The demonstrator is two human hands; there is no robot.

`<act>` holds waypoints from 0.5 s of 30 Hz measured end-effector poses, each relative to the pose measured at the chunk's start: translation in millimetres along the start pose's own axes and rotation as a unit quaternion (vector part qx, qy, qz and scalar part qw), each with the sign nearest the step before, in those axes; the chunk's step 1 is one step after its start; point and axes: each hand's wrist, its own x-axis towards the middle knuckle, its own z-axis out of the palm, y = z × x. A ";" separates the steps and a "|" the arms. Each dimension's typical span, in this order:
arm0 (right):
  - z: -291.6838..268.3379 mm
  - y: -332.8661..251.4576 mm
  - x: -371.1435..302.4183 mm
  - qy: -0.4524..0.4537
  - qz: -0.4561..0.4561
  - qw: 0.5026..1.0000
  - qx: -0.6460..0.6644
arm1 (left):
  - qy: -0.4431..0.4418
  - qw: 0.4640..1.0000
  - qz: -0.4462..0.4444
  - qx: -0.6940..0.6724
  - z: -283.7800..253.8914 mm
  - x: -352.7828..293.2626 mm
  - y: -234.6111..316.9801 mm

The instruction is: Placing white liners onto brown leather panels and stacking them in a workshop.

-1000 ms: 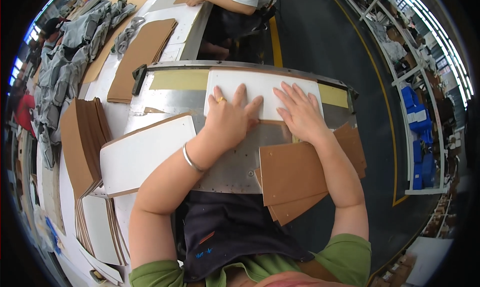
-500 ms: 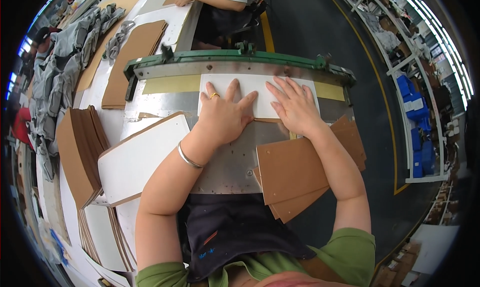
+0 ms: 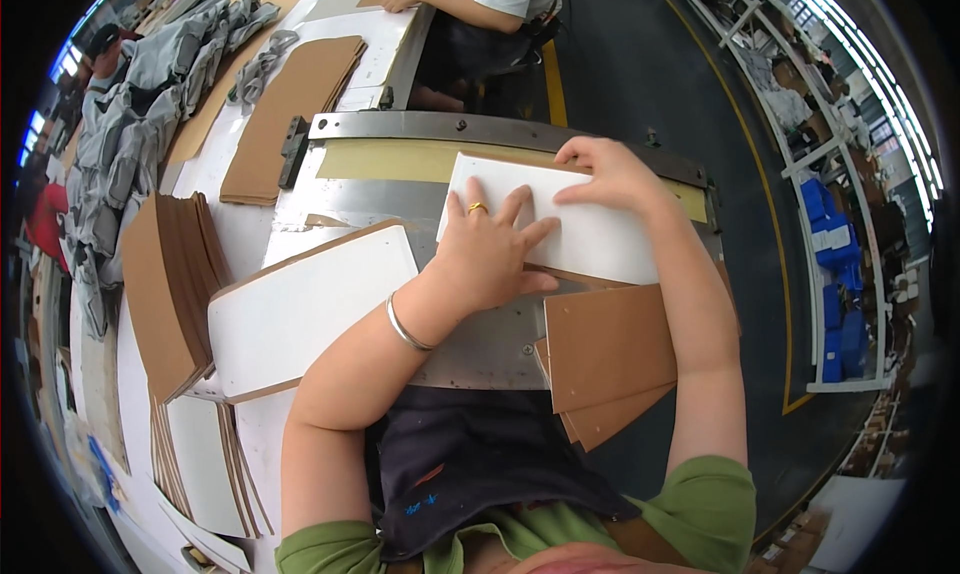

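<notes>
A white-faced board (image 3: 590, 236) with brown edges lies at a slant on the metal plate (image 3: 470, 344) in front of me. My left hand (image 3: 490, 242) rests on its left part, fingers spread over the white face. At the board's far edge is my right hand (image 3: 615, 179), its thumb on the white face and its fingers curled at the edge. Beyond both hands runs a bolted metal bar (image 3: 400, 126), with a yellowish strip (image 3: 385, 162) along its near side. Beneath my right forearm lie several brown boards (image 3: 605, 339), fanned out.
Left of the plate are a larger white board (image 3: 310, 309), a stack of brown boards (image 3: 165, 284) and another brown stack (image 3: 285, 114). Grey cloth (image 3: 140, 124) lies farther left. A person (image 3: 490, 14) sits ahead. Shelving with blue bins (image 3: 835, 234) stands at right.
The board has come out from the bar toward me and turned clockwise. My right hand has gone from lying flat to curling at its far edge. The green beam no longer shows above the bar.
</notes>
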 end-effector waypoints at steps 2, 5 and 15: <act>-11.8 6.7 -11.6 0.186 -0.153 0.960 0.139 | 0.176 0.984 0.008 -0.011 5.1 7.7 0.2; -23.6 -26.4 -35.7 0.417 -0.196 0.840 0.286 | 0.311 0.950 -0.005 -0.037 -4.2 17.1 -12.8; 41.8 -29.3 -121.4 0.026 0.087 0.945 0.316 | 0.002 1.000 -0.008 -0.010 15.4 6.6 3.7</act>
